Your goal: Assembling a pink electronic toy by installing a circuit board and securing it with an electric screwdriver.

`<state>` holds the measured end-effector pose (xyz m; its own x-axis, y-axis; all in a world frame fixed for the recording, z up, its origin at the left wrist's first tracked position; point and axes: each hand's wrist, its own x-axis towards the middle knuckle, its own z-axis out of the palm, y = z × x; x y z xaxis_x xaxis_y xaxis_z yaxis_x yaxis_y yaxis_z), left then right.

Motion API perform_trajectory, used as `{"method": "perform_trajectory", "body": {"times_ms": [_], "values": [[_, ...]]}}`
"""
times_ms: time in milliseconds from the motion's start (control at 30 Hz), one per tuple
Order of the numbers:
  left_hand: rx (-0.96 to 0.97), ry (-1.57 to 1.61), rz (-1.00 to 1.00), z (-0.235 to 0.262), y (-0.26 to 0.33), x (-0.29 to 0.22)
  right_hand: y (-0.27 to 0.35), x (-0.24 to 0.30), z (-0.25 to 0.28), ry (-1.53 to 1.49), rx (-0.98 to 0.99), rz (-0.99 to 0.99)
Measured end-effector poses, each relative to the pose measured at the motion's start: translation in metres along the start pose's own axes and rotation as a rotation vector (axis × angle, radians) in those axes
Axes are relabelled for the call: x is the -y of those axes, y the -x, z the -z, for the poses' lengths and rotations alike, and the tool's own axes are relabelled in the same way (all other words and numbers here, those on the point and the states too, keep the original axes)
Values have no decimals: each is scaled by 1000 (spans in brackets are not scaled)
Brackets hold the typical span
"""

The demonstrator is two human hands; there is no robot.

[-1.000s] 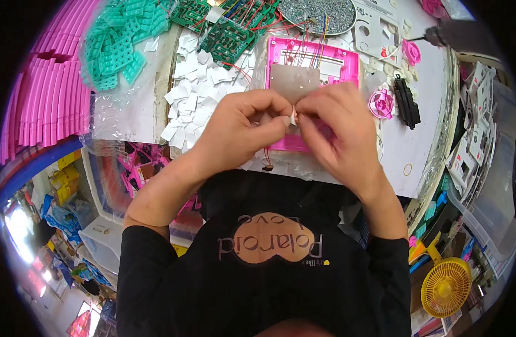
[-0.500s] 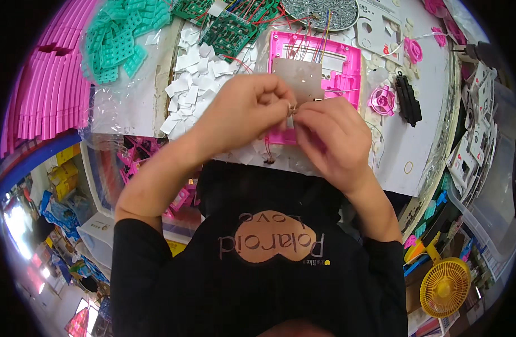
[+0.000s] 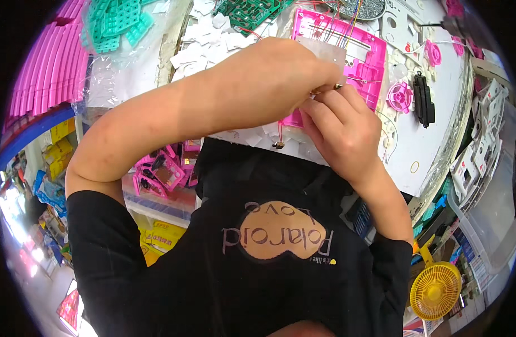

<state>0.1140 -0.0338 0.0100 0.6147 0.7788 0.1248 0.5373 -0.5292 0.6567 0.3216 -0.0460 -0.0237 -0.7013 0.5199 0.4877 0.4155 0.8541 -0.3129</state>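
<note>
My left hand (image 3: 274, 76) reaches in over the pink plastic housing (image 3: 375, 62), its fingers bent and pinched together. Close against it, my right hand (image 3: 347, 132) also pinches, fingertips nearly touching the left ones. Whatever small piece sits between them is hidden by the fingers. Under the hands, a flat greyish plate (image 3: 329, 51) lies across the housing. Thin red wires (image 3: 332, 35) run over the housing's far side. A small dark part (image 3: 278, 145) hangs on red wires near the table's front edge.
White paper pieces (image 3: 213, 48) and green circuit boards (image 3: 252, 12) lie at the far left. To the right are a pink round part (image 3: 400, 96) and a black ribbed part (image 3: 423, 100). Stacked pink panels (image 3: 47, 67) stand far left; a yellow fan (image 3: 436, 291) is lower right.
The view has shifted, so the table's contents sit higher and further right. My left forearm and elbow have swung up and outward; the left hand has turned over the pinch. Both hands stay together.
</note>
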Motion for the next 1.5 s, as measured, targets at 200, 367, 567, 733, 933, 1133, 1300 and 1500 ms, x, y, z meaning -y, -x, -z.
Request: {"method": "perform_trajectory", "body": {"times_ms": [200,367,567,733,933,1133,1300,1500], "values": [[-153,-27,-67,-18,17,5,-5,9,5,59,127,-36],[-180,-16,-57,-23,24,9,-13,17,15,68,321,-113],[-613,232,269,12,21,33,-12,20,36,18,425,-109],[-496,37,404,-5,67,-1,-1,14,29,0,363,-128],[-283,170,425,-63,94,-39,-7,24,38,62,577,-184],[-324,617,656,-57,91,-50,-14,10,46,29,700,-76],[-582,621,410,-42,66,-32,-12,2,57,-110,652,-84],[-336,518,198,-34,26,-29,-6,0,65,-298,168,-304]]}}
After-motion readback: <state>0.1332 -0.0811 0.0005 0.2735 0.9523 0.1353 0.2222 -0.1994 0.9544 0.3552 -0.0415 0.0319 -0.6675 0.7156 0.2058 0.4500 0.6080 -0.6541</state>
